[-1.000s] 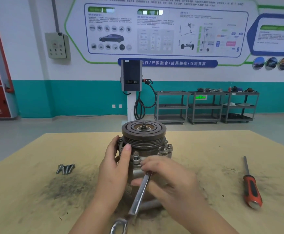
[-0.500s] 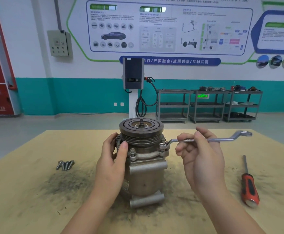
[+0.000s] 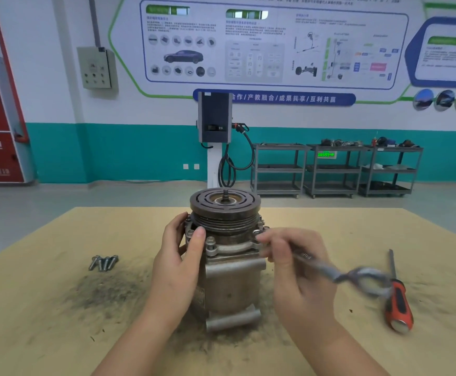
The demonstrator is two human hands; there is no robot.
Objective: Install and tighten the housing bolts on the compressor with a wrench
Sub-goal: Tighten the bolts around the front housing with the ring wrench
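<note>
Your wrench [image 3: 330, 270] handle has swung round: half a second ago it pointed away to the right and level, now it angles down toward you and right, its ring end blurred just above the screwdriver [image 3: 397, 302]. That reads as a tightening stroke on the right flange bolt [image 3: 258, 232] (a second ago you were on the front one, so you're working round the flange)

Right hand [image 3: 297, 267]: fingers curled round the wrench shank close to the head. I can't see the head itself behind your fingers, so can't tell if it's fully seated on the bolt

Left hand [image 3: 179, 263]: wrapped on the left side of the compressor [image 3: 229, 280], thumb pressed on the body just under the pulley [image 3: 225, 210], fingers curled behind. It hasn't shifted between frames, good, keep bracing

Compressor stands upright, mid table [image 3: 45, 308], pulley on top. Front bolt [image 3: 210, 243] sits in its flange hole, head proud. Four spare bolts [image 3: 104, 262] lie in a bunch well left of it, so my guess is the job is part done, more holes to fill

Next stroke: handle is near the screwdriver, reset before you hit it. Short grip near the head gives little leverage, so slide back along the shank for final torque. Watch for the wrench slipping off, your knuckles are right against the flange
</note>
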